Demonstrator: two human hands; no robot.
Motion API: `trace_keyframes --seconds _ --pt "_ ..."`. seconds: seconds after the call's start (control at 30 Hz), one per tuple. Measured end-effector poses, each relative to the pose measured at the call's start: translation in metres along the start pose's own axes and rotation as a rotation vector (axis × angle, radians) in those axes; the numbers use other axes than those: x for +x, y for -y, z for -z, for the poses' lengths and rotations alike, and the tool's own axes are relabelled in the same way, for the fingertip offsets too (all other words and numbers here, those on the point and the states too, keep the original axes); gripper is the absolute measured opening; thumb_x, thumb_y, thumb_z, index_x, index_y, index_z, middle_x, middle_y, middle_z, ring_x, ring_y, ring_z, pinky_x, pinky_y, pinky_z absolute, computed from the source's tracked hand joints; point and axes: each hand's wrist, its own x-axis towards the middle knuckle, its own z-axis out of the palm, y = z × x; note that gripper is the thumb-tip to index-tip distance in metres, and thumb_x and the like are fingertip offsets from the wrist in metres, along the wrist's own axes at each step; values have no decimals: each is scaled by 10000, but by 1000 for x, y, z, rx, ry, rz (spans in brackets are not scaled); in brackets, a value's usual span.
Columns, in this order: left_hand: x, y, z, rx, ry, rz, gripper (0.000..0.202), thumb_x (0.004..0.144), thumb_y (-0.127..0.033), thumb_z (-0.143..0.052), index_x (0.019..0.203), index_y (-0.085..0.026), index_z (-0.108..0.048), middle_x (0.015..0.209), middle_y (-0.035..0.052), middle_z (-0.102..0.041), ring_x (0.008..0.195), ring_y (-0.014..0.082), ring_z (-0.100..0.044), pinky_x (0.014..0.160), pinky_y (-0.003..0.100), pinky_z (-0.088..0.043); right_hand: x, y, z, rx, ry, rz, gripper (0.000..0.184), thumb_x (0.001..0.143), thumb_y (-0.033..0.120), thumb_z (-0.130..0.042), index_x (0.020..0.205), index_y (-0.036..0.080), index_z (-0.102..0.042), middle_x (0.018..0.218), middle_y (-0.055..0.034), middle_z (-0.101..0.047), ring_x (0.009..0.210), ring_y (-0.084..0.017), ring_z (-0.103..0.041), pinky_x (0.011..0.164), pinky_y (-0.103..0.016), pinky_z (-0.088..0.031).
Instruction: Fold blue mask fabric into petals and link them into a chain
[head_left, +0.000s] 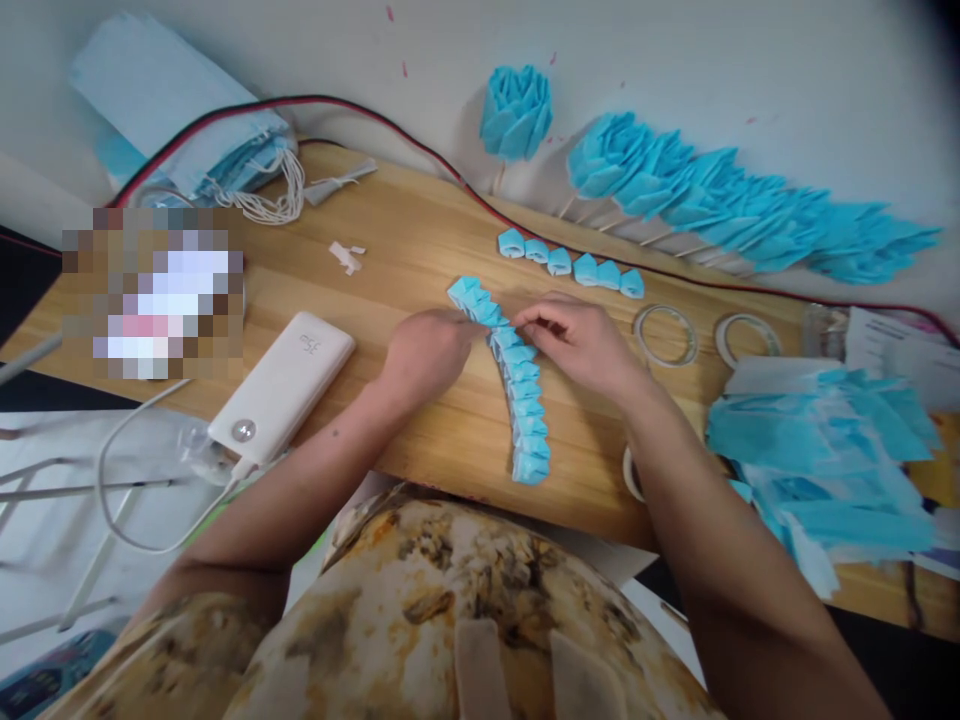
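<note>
A curved row of folded blue petals (523,390) lies on the wooden table, running from between my hands toward the front edge. My left hand (429,358) is closed at the row's left side, its fingertips touching the upper petals. On the other side, my right hand (581,338) pinches at a petal near the same spot, thumb and forefinger together. The fingers partly hide what each one grips. Behind them, a shorter row of rolled blue petals (559,262) sits on the table.
Finished blue flowers on sticks (697,190) lean along the wall. A red-black cable (427,150) crosses the back. Tape rolls (667,362) and blue sheets (825,460) lie right; a white power bank (285,385), stacked face masks (187,110) and paper scraps (346,256) lie left.
</note>
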Motion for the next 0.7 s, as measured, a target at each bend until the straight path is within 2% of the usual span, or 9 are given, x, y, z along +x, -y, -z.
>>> trace_keyframes --seconds 0.27,0.43,0.7 --pt "2 -2 4 45 64 23 472 1025 -132 -459 1355 -272 -765 1133 120 -804 1049 298 -758 854 377 -573 8 -2 -10 -35 31 89 255 959 161 -539 1001 220 -783 1047 -83 -785 1004 -255 -729 892 -402 -542" --pt "2 -1 3 15 37 -13 459 1016 -122 -465 1327 -254 -776 1197 107 -802 1082 275 -754 913 370 -572 6 -5 -9 -12 12 70 244 954 165 -562 1043 236 -778 1045 -54 -806 980 -243 -739 903 -393 -549" --pt "3 0 7 -79 53 54 466 1028 -116 -442 1337 -239 -769 1360 76 -760 1257 288 -724 1070 405 -560 7 -8 -15 -98 33 117 264 963 147 -532 1057 236 -762 1093 -70 -802 1055 -263 -729 950 -413 -540"
